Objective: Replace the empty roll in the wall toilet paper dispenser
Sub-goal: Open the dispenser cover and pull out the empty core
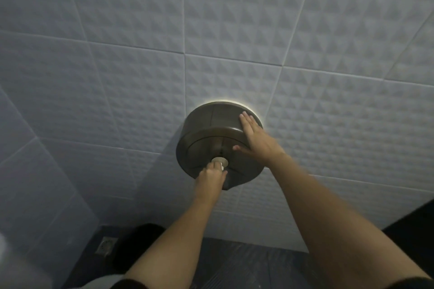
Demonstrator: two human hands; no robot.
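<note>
Here the dispenser [218,145] is the landmark: a round, dark, smoky-plastic drum fixed to a wall [117,54] of pale tiles with a raised pyramid pattern, its cover closed and facing the camera. At the middle of the cover sits a small pale knob [220,161]. The left hand [209,176] comes up from below the dispenser and its fingertips pinch the lower edge of that knob, the thumb and fingers curled in around it. The right hand [254,137] lies flat and open on the dispenser's upper right side, fingers stretched together over the curved rim and pointing up toward the wall, the thumb spread out across the cover toward the centre; it presses on the shell but grips nothing. The two hands are near each other, the left just below the knob and the right just above and to the right of it. The cover is too dark to tell what roll sits inside. A short spout-like lip juts from the bottom edge of the dispenser, partly hidden behind the left wrist. Below the dispenser the wall meets a dark floor [246,263], and down to the left of it a small square drain [107,244] sits in that floor beside a black, rounded shape [138,241] that cannot be made out.
</note>
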